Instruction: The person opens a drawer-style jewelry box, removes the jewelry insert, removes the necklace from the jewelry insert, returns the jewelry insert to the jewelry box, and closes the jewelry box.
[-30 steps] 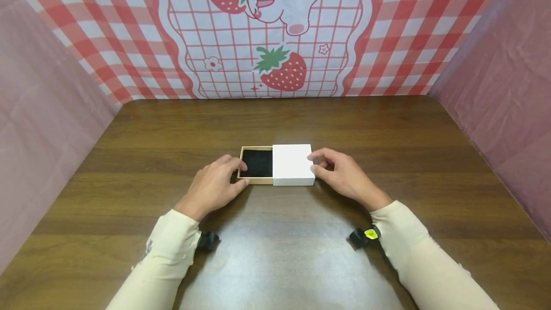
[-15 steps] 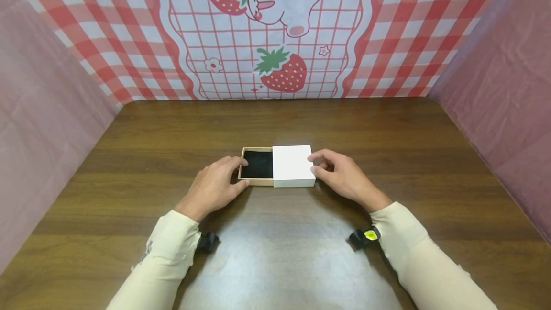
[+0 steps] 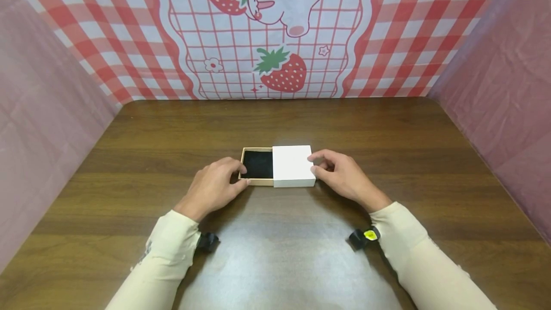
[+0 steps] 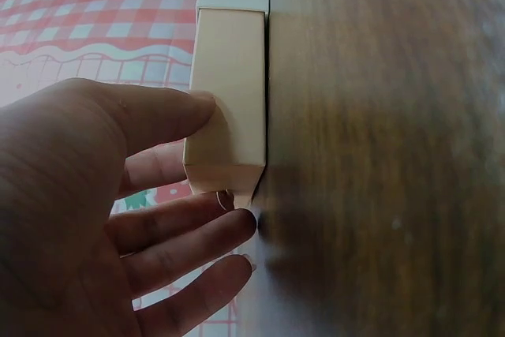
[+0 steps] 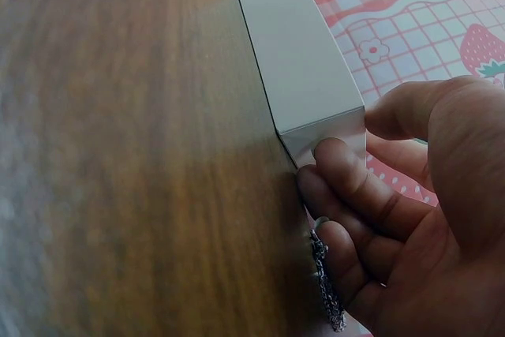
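A white slide-out box [image 3: 292, 164] lies on the brown table, its tan inner tray [image 3: 261, 182] pulled partway out to the left. Black lining [image 3: 258, 164] fills the part of the tray that shows. My left hand [image 3: 215, 183] grips the tray's left end, thumb against the front wall [image 4: 229, 84] and index finger bent over the rim. At the opposite end, my right hand [image 3: 342, 173] holds the white sleeve, its curled fingers against the end face [image 5: 323, 136]. Beside the right little finger in the right wrist view is a silvery chain [image 5: 327, 282], hidden from the head view.
A red-checked cloth [image 3: 275, 32] printed with strawberries rises behind the table's far edge. Pinkish cloth walls [image 3: 47, 109] stand on both sides. Black wrist bands [image 3: 208, 241] stick out near the sleeves, above the table [image 3: 275, 262].
My left index fingertip lifts slightly at half a second ago, then comes back down inside the tray rim. The box's opening and the right hand stay the same.
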A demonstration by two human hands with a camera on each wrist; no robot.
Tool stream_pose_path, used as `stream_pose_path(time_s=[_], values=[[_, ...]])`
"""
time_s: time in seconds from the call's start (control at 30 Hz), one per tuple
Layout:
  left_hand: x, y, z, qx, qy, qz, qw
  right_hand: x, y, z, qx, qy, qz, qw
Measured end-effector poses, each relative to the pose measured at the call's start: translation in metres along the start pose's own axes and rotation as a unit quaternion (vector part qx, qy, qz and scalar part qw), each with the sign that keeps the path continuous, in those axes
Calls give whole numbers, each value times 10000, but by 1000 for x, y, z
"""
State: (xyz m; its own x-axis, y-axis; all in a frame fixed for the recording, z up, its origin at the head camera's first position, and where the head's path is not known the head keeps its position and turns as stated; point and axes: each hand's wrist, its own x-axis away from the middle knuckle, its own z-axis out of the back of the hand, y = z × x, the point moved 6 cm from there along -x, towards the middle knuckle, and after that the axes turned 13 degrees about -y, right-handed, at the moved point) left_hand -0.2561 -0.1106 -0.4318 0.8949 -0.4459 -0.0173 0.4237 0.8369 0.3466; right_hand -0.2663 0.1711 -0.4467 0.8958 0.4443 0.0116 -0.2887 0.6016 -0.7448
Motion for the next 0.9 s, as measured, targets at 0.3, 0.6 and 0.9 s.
stream_pose_path(time_s=[0.3, 0.6, 0.9], values=[[1, 1, 0, -12, 32, -65, 10000, 0, 0, 0, -36, -21, -4, 10000], [1, 3, 1, 57, 44, -126, 9999, 0, 0, -1, -63, -11, 30, 10000], [1, 3, 0, 57, 29, -194, 9998, 0, -1, -1, -31, -15, 18, 10000]])
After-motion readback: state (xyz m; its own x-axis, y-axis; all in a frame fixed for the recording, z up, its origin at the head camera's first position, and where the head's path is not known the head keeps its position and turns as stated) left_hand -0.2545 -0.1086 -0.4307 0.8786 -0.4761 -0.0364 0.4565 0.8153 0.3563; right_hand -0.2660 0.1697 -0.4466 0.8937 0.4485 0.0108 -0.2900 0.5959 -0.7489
